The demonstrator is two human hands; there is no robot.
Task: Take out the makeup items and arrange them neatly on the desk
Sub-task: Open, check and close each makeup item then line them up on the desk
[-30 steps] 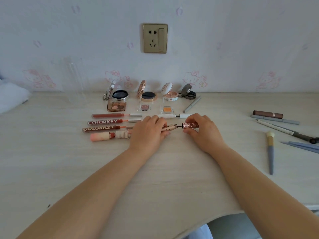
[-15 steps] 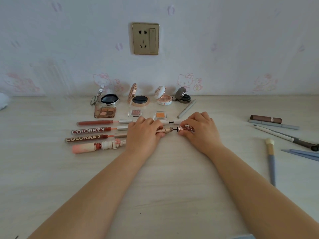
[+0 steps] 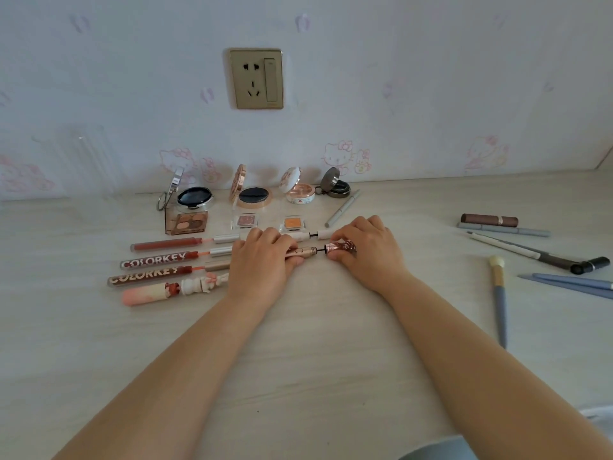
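Surface: pale wood-grain desk (image 3: 298,376) against a wall papered with faint pink cartoon-cat prints; gold wall socket (image 3: 256,78) above the desk's far edge
Readable text: "COLORKEY" in white capitals on two dark-red tubes, upper COLORKEY tube (image 3: 156,259) and lower COLORKEY tube (image 3: 149,275); no other writing legible
Far row: four open compacts (image 3: 253,195) standing along the far edge, lids raised; three small eyeshadow pans (image 3: 247,221) just in front of them
Left column: plain red gloss tube (image 3: 167,244) farthest back, both lettered tubes next, pink marbled tube (image 3: 151,293) nearest the front edge; all lie parallel, caps drawn off toward the centre
Left hand: left hand (image 3: 262,260) palm down at desk centre, fingers curled round the gold barrel (image 3: 303,251)
Right hand: right hand (image 3: 368,252) pinches the rose patterned cap (image 3: 341,246); cap separated from barrel by a short dark wand
Task item position: barrel and cap lie low over the desk centre, between both hands, just in front of a white pen-like item (image 3: 316,234)
Right side: brown lipstick (image 3: 489,220), grey and white pencils, blue-handled brush (image 3: 498,293), well apart from the hands
Change from earlier frames: camera view shifted, socket sitting further left and lower than a second ago; grip on barrel and cap unchanged; hands slightly nearer the far row
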